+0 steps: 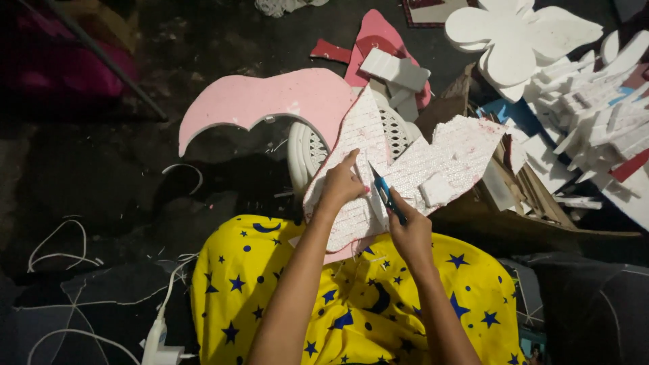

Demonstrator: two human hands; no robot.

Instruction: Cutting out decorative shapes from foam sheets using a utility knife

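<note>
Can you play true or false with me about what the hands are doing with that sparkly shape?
1. The right hand holds a small blue cutter. True.
2. The left hand rests on the sparkly white shape. True.
3. The sparkly shape lies flat on the floor. False: it is held up over the lap, above a white plastic stool.
4. The person's lap is covered in plain red cloth. False: it is yellow cloth with blue stars and moons.
5. White foam flower cut-outs lie at the upper right. True.
</note>
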